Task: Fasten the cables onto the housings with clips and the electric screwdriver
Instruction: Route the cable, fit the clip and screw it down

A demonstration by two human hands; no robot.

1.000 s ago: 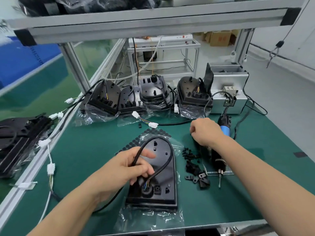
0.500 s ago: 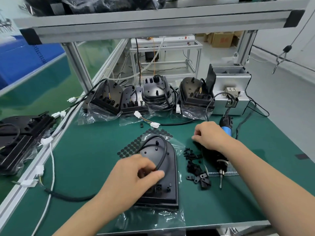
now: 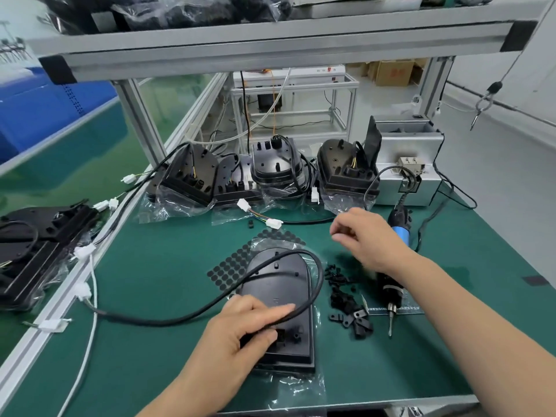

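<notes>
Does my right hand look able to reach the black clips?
Probably yes: the right hand hovers just beyond the clips, which lie uncovered on the mat; the left hand, holding the cable, is clear.

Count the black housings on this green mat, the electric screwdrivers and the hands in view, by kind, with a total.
Housings: 5, one in front and four in the back row
Electric screwdriver: 1
Hands: 2, the left hand gripping the cable, and the right hand
Total: 8
</notes>
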